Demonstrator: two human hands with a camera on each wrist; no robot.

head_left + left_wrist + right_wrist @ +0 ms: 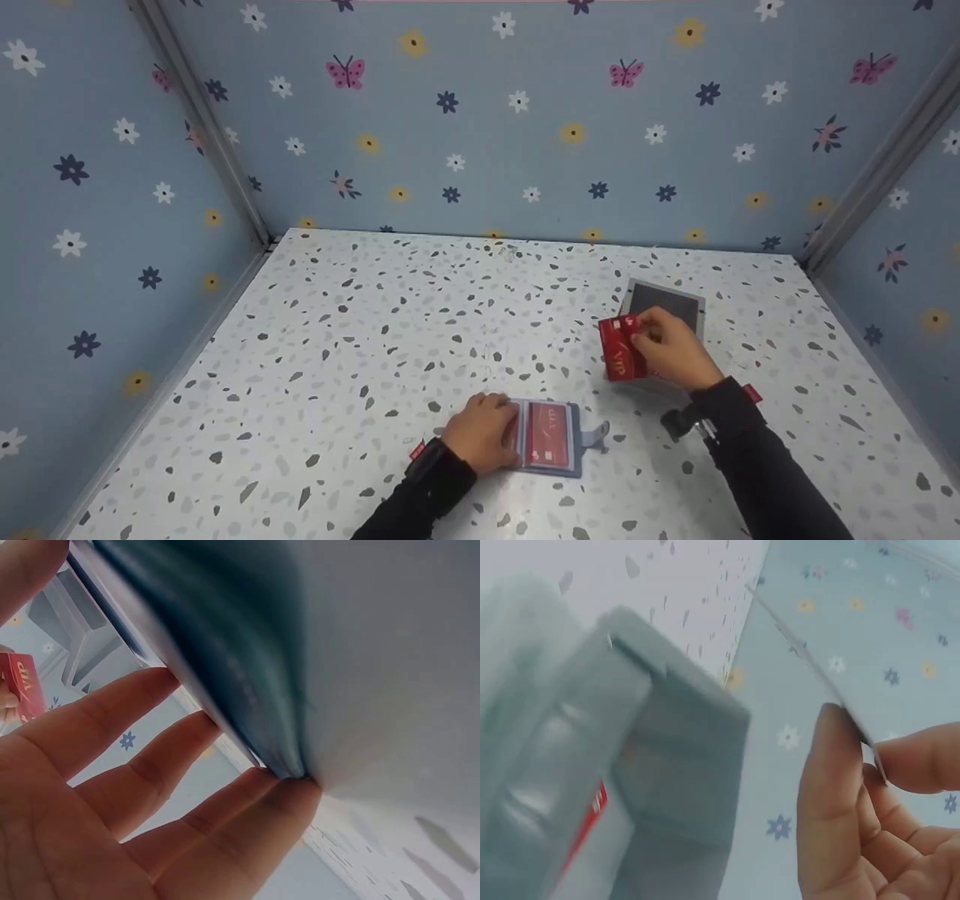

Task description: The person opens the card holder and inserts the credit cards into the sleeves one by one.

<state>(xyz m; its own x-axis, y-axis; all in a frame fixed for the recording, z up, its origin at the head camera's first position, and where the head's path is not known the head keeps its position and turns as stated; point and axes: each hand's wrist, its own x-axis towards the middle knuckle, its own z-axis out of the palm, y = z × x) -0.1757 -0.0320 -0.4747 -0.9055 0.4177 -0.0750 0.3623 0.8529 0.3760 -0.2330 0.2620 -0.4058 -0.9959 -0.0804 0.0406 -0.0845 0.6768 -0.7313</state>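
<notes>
My left hand (481, 435) lies over the left side of an unfolded blue-grey card holder (576, 442) on the table. Its fingers (142, 772) hold the holder's edge in the left wrist view, and the thumb is at the near edge. Behind the holder's clear window sits a red card (548, 435). A strap with a snap (597, 433) sticks out to the right. Above the table, my right hand (673, 349) pinches a red VIP card (616, 352) by one edge between thumb and fingers. In the right wrist view that card (810, 664) appears edge-on.
Behind the right hand stands a grey container (701, 306) with a dark inside, partly hidden. A blurred grey boxy form (690, 765) fills the left of the right wrist view. Flowered walls (480, 120) bound the speckled table (390, 322) at the back and sides.
</notes>
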